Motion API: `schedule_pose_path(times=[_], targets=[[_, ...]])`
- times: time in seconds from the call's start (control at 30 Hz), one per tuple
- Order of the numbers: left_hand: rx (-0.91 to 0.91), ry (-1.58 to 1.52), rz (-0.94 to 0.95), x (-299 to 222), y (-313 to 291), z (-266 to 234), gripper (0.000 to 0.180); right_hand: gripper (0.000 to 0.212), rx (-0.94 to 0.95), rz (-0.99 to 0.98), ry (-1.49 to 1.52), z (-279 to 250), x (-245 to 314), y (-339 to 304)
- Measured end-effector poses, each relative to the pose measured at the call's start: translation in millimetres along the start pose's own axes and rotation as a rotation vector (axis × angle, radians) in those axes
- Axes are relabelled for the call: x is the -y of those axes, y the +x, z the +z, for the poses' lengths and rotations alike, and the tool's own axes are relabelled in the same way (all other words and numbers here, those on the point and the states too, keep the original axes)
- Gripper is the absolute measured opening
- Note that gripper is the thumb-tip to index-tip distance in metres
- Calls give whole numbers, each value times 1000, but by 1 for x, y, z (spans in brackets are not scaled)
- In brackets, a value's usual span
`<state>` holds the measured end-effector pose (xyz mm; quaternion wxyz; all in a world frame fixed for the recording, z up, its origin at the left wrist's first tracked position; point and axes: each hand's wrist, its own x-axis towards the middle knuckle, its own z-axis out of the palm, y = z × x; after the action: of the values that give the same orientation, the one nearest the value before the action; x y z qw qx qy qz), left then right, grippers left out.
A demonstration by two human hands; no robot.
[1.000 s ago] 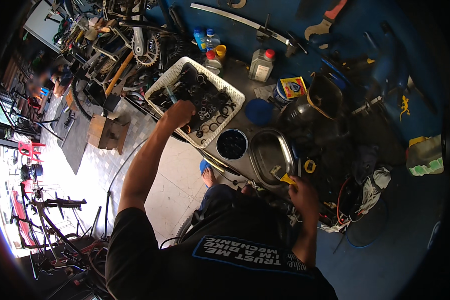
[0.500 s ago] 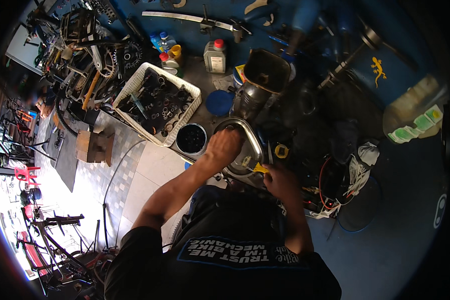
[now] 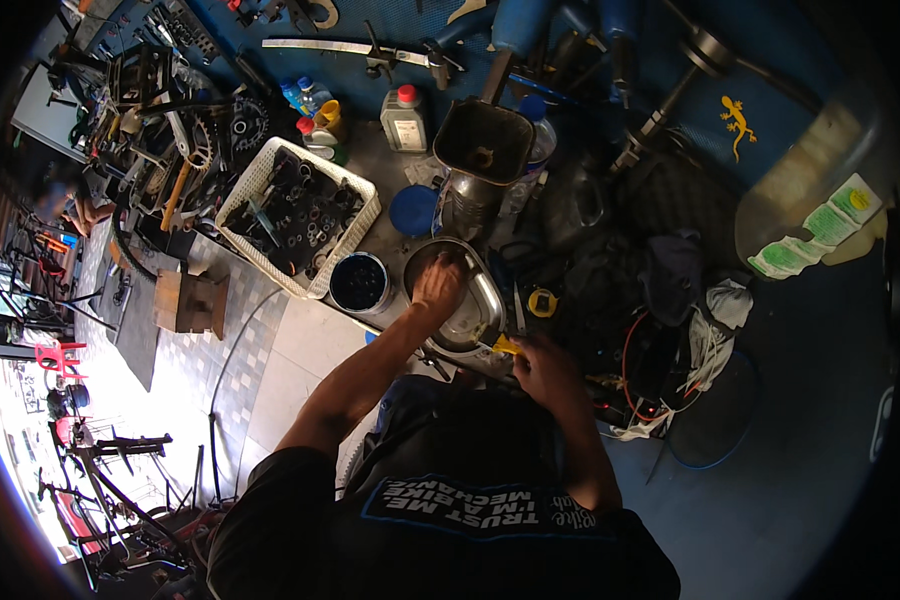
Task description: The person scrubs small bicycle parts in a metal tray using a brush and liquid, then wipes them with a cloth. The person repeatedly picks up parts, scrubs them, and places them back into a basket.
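My left hand [image 3: 440,285] reaches into an oval metal pan [image 3: 492,290] on the bench, its fingers curled. Whatever those fingers hold is too small or too hidden to make out. At the pan's near right rim, my right hand [image 3: 547,368] grips what looks like a brush with a yellow handle [image 3: 507,345]. The brush's pale head points into the pan. Left of the pan stands a round tub [image 3: 387,288] filled with something dark.
A cream basket [image 3: 368,215] of small metal parts sits left of the tub. Behind the pan are a blue lid [image 3: 413,209], a tall dark metal container [image 3: 482,145] and a red-capped bottle [image 3: 406,122]. A yellow tape measure [image 3: 542,303] and cables [image 3: 705,350] lie to the right.
The whole view has shifted, so bench items appear further left. My left hand is still in the pan, slightly deeper. The brush sits slightly further toward the pan's right rim.
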<state>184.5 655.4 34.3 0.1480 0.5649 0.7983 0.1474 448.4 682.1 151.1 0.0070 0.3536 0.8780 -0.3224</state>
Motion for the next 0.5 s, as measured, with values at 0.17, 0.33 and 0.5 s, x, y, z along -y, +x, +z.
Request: schedule_pose_path(times=[0.17, 0.33, 0.5], targets=[[-35, -132, -45, 3, 8, -9, 29, 38, 26, -19, -18, -4, -2, 4], [105, 96, 6, -10, 16, -27, 27, 38, 5, -41, -28, -7, -3, 5], [-506, 551, 498, 49, 9, 38, 26, 38, 0, -83, -24, -4, -6, 5]])
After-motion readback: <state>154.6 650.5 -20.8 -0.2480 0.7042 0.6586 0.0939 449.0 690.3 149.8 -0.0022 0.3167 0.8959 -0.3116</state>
